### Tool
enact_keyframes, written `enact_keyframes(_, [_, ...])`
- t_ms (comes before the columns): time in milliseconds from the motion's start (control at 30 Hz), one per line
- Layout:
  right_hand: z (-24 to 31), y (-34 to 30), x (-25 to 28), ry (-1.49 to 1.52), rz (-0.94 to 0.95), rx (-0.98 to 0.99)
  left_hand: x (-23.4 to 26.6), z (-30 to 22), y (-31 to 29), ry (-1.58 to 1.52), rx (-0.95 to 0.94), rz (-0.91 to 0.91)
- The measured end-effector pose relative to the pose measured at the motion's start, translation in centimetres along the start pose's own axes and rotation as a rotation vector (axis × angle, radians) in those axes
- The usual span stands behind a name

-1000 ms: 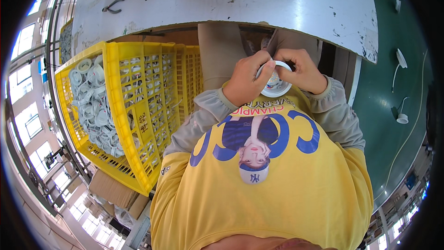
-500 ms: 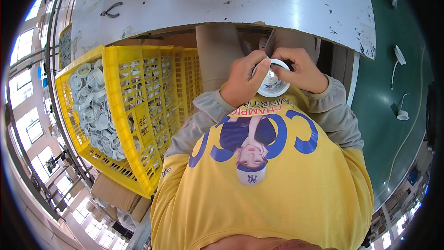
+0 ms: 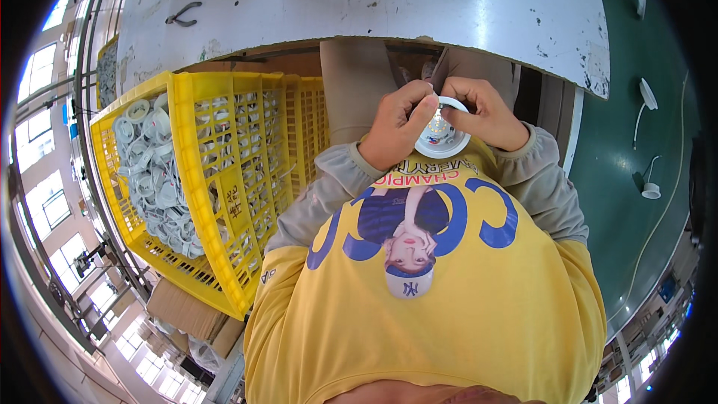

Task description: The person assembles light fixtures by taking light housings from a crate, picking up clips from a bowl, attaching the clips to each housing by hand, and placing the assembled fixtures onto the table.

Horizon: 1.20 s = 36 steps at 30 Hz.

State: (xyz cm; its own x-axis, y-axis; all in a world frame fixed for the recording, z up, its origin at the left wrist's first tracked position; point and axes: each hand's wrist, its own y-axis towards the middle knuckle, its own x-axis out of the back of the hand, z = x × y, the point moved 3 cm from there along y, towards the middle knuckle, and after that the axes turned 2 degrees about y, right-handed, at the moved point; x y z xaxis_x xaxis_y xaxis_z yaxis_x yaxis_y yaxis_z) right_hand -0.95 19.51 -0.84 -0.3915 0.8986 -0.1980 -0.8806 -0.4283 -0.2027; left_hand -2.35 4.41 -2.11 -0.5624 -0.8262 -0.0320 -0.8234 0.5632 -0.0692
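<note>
- A big yellow shirt point(image 3: 449, 292) with a printed picture is seen filling the lower middle of the frame.
- A grey-white table point(image 3: 359, 0) is spread across the top of the frame, and its edge is bent by the lens.
- A yellow crate point(image 3: 217, 179) is seen at the left of the frame, beside the person's left sleeve. It is filled with many small white round parts point(image 3: 153, 172).
- A green floor point(image 3: 643, 142) is seen down the right side, and two small white lamps on wires are lying on it.
- The left hand point(image 3: 396, 127) is closed around the left rim of a small round white lamp disc point(image 3: 443, 135), with the thumb laid over its top.
- The right hand point(image 3: 482, 112) is closed on the right rim of the same disc, with the fingers curled over it.
- The disc is held by both hands just above the shirt, in the upper middle of the frame, below the table edge.
- A small dark pair of pliers point(image 3: 183, 15) is left on the table at the upper left.
</note>
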Motion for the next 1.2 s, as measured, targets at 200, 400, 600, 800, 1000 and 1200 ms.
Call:
enact_keyframes(200, [0.3,0.4,0.9,-0.134,-0.097,0.058,-0.4,-0.5,0.7,-0.020,-0.021,-0.049])
enact_keyframes(400, [2.6,0.3,0.0,-0.362,-0.210,0.245,0.3,-0.2,0.5,-0.017,-0.051,-0.244])
enact_keyframes(600, [5.4,0.0,-0.9,-0.210,-0.245,0.373,1.2,0.7,0.2,-0.449,-0.002,-0.145])
enact_keyframes(800, [5.3,0.3,-1.2,-0.276,-0.061,0.417,0.7,-0.7,0.4,-0.491,0.003,-0.029])
enact_keyframes(1000, [4.6,-0.3,-1.3,-0.077,-0.149,0.353,0.9,0.7,0.9,-0.317,0.003,0.049])
enact_keyframes(1200, [3.8,0.0,-1.0,-0.149,-0.162,0.501,0.7,1.4,0.7,-0.553,0.134,-0.125])
